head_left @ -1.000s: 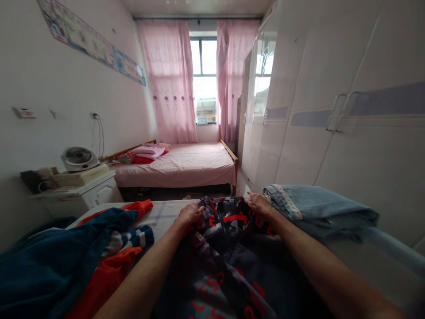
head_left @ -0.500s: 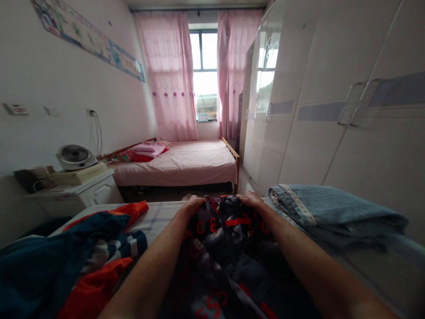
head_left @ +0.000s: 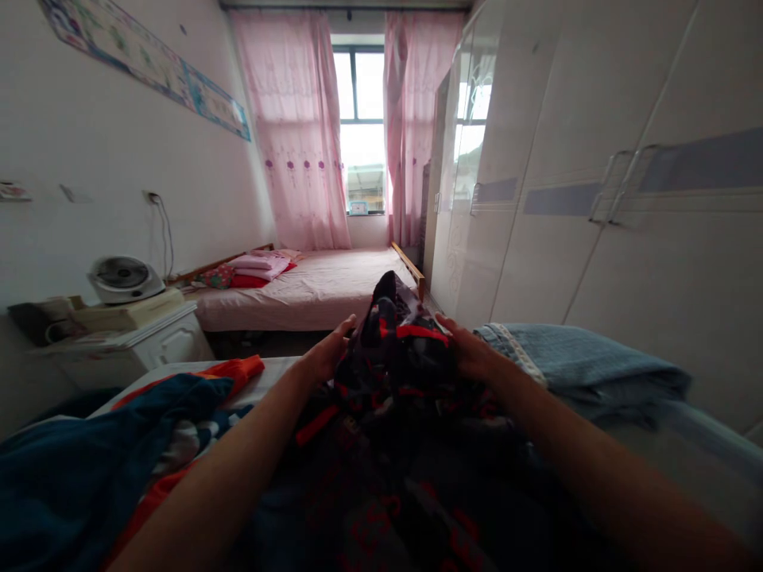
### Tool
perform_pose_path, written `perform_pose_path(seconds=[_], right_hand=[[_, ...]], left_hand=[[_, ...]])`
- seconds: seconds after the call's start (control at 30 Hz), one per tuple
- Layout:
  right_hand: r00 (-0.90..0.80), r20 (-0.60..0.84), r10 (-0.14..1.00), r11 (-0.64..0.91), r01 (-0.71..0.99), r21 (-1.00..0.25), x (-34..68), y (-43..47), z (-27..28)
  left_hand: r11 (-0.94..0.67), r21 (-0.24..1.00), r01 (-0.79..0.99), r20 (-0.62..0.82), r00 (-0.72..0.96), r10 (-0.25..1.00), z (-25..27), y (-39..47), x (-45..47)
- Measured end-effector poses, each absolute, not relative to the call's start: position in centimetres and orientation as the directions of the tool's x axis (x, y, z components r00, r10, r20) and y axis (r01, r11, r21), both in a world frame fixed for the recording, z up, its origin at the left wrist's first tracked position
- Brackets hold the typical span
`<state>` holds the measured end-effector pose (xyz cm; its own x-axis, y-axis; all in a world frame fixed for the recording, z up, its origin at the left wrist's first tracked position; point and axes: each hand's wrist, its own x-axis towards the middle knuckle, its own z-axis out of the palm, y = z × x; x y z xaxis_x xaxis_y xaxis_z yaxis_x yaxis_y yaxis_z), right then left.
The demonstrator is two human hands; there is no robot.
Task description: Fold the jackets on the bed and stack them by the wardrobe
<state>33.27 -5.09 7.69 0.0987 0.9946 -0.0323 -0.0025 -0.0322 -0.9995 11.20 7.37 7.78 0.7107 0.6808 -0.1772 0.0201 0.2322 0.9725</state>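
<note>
A dark jacket [head_left: 411,373] with red lettering and red trim lies in front of me, its upper part bunched into a raised peak. My left hand [head_left: 331,353] is at the jacket's left side, fingers stretched toward the cloth. On the opposite side, my right hand [head_left: 468,349] has a finger extended along the bunched fabric; its other fingers are partly hidden. Both palms face inward with the raised cloth between them. The lower part of the jacket is in deep shadow close to me.
Folded blue denim [head_left: 590,357] lies on the right. To the left is a pile of teal and orange clothing [head_left: 107,445]. Beyond stand a bed with a pink sheet [head_left: 334,278], a small fan [head_left: 124,278] on a cabinet [head_left: 160,338], and a white wardrobe [head_left: 554,262].
My hands have let go of the jacket's far edge and moved slightly nearer along its sides. That edge has risen and bunched into a peak. The view has shifted slightly.
</note>
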Motion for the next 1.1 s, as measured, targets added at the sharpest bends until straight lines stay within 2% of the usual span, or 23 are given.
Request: perform_pose_path(seconds=[0.1, 0.23, 0.3, 0.37, 0.43, 0.47, 0.53, 0.6, 0.63, 0.7, 0.83, 0.9, 1.0, 1.1], right_hand=[[0.178, -0.032, 0.983, -0.046, 0.077, -0.996, 31.9, -3.7, 8.4], [0.343, 0.183, 0.921, 0.119, 0.199, -0.973, 30.5, -2.8, 10.4], [0.389, 0.333, 0.859, 0.207, 0.332, -0.920, 30.6, -4.0, 11.5], [0.343, 0.520, 0.782, 0.259, 0.580, -0.772, 31.1, -6.2, 11.8], [0.163, 0.628, 0.761, 0.266, 0.804, -0.532, 32.0, -8.9, 10.6], [0.053, 0.616, 0.786, 0.271, 0.866, -0.420, 32.5, -10.2, 9.5], [-0.104, 0.503, 0.858, 0.284, 0.912, -0.295, 33.3, -12.8, 6.5], [-0.147, 0.365, 0.919, 0.248, 0.937, -0.246, 33.8, -15.0, 3.3], [-0.125, 0.315, 0.941, 0.208, 0.947, -0.245, 34.0, -15.8, 1.9], [-0.039, 0.257, 0.966, 0.114, 0.952, -0.284, 34.1, -17.1, 0.1], [0.201, 0.287, 0.936, -0.052, 0.889, -0.454, 33.8, -17.9, 0.0], [0.266, 0.318, 0.910, -0.082, 0.868, -0.489, 33.5, -17.5, 1.0], [0.202, 0.333, 0.921, -0.059, 0.917, -0.394, 32.9, -15.5, 2.7], [0.102, 0.249, 0.963, -0.036, 0.966, -0.255, 32.4, -12.3, 3.5]], left_hand=[[0.156, 0.988, 0.017, -0.124, 0.692, 0.711, 8.4, 6.5, 13.4], [-0.113, 0.989, -0.095, 0.147, 0.552, 0.821, 10.9, 5.2, 15.0], [-0.262, 0.958, -0.116, 0.285, 0.493, 0.822, 12.4, 4.2, 14.0], [-0.369, 0.923, -0.108, 0.373, 0.489, 0.788, 13.0, 2.8, 12.0], [-0.544, 0.838, -0.039, 0.460, 0.588, 0.666, 12.0, 1.3, 9.5], [-0.655, 0.755, 0.011, 0.481, 0.671, 0.565, 10.9, 0.6, 8.3], [-0.842, 0.530, 0.102, 0.409, 0.839, 0.359, 7.9, -0.5, 6.1], [-0.904, 0.385, 0.185, 0.249, 0.923, 0.295, 4.7, -1.2, 4.6], [-0.903, 0.363, 0.229, 0.189, 0.931, 0.312, 3.4, -1.4, 4.1], [-0.881, 0.364, 0.302, 0.157, 0.913, 0.377, 1.8, -1.6, 3.6], [-0.837, 0.383, 0.390, 0.267, 0.821, 0.505, 2.8, -1.2, 3.7], [-0.812, 0.380, 0.442, 0.296, 0.774, 0.560, 3.8, -0.7, 4.1], [-0.786, 0.364, 0.501, 0.279, 0.746, 0.605, 4.2, 0.5, 5.0], [-0.780, 0.345, 0.522, 0.209, 0.767, 0.606, 3.6, 2.2, 6.5]])
